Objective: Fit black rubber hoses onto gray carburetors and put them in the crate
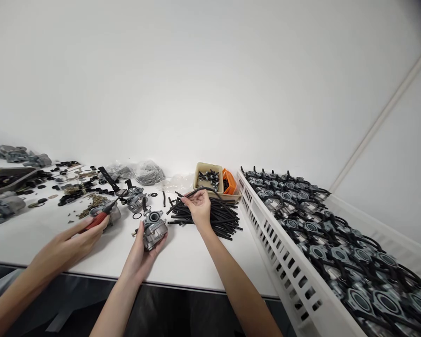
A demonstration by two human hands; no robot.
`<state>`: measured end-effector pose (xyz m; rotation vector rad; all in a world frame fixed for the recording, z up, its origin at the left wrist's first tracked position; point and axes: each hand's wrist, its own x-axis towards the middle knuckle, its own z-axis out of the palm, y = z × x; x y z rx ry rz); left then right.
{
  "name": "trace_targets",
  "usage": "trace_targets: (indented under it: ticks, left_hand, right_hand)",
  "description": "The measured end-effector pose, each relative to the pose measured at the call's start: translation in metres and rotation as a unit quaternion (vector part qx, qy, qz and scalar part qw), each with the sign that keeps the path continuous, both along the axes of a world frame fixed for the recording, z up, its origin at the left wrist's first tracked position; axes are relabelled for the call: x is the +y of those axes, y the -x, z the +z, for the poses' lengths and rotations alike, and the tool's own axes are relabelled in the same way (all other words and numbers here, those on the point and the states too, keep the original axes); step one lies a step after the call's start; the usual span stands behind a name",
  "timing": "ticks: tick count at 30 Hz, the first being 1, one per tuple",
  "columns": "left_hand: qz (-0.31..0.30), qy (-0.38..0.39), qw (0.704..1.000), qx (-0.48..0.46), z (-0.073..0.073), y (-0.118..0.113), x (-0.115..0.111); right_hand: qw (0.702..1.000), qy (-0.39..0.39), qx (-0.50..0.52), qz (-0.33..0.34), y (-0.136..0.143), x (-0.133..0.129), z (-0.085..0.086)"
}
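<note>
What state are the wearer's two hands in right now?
Left hand: closed, holding a metal carburetor.
Right hand: closed, fingertips pinching a black tube.

Left of the black tube pile (220,219) I see the left hand (143,255) cradling a carburetor (155,230); over the pile, the right hand (201,208) pinches a tube (177,204)

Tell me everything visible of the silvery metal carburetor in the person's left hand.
The silvery metal carburetor has a flange around a round opening, a rounded bowl below and a black piece rising from its top. A thin screw-like part juts from one side. It is slightly tilted, opening toward the camera, gripped in the left hand over the white table; contact with the table is unclear.
</note>
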<state>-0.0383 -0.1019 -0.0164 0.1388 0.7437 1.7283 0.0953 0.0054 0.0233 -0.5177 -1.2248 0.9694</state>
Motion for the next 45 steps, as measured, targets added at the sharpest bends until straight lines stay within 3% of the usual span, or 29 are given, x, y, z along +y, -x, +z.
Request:
trace_targets:
  ticks: [7,17,28,35,42,45]
  left_hand:
    - [0.030,-0.005,0.999,-0.036,-0.002,0.002,0.002]
    - [0.036,-0.004,0.999,-0.035,-0.003,0.003,0.003]
    - [0.032,-0.011,0.999,-0.030,-0.002,0.003,0.002]
    - [0.047,-0.018,0.998,-0.043,0.000,0.000,0.001]
    - [0.032,-0.026,0.999,-0.020,-0.004,0.000,0.001]
    - [0.023,-0.037,0.999,-0.017,-0.005,0.001,0.001]
  right_hand:
    - [0.993,0.031,-0.010,0.114,0.012,-0.016,-0.001]
    - [0.990,-0.005,-0.020,0.141,0.015,-0.027,0.002]
    - [0.974,0.047,-0.081,0.208,0.017,-0.031,-0.003]
    - [0.950,-0.016,-0.239,0.202,0.021,-0.026,-0.016]
    - [0.935,-0.096,-0.269,0.210,0.015,-0.020,-0.013]
    - [0.928,-0.089,-0.277,0.234,0.012,-0.017,-0.013]
